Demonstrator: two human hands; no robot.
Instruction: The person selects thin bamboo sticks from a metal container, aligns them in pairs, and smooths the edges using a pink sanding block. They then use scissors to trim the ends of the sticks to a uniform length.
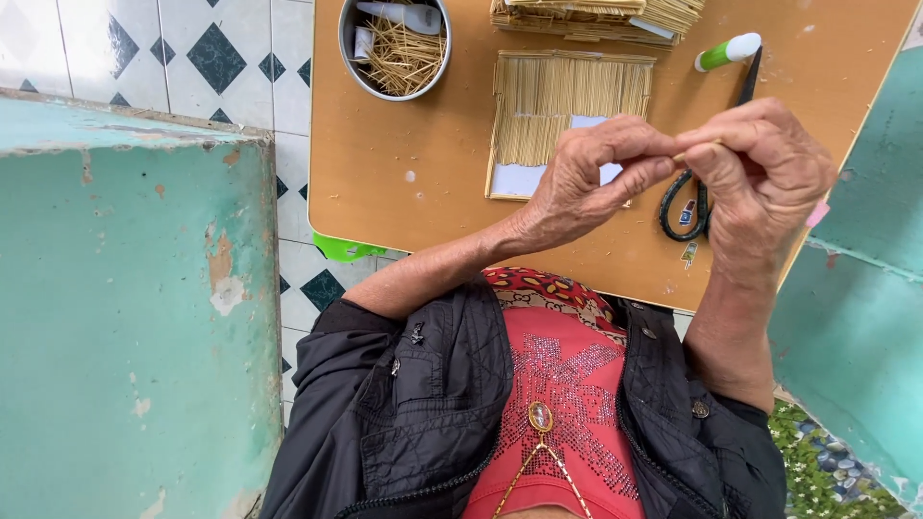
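Fingers of our left hand (586,178) and right hand (760,168) pinch shut on one thin straw stick (694,149) held between them above the counter (404,163) — perhaps a single piece, though it is mostly hidden. Under them lie a straw mat (548,106) and black scissors (687,207); a metal bowl (346,43) sits further off.

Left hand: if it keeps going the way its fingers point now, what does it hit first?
The left hand points toward the right hand, and their fingertips already meet around a thin straw. So it would meet the straw and the right hand's fingers first. The scissors seem to lie lower, on the board.
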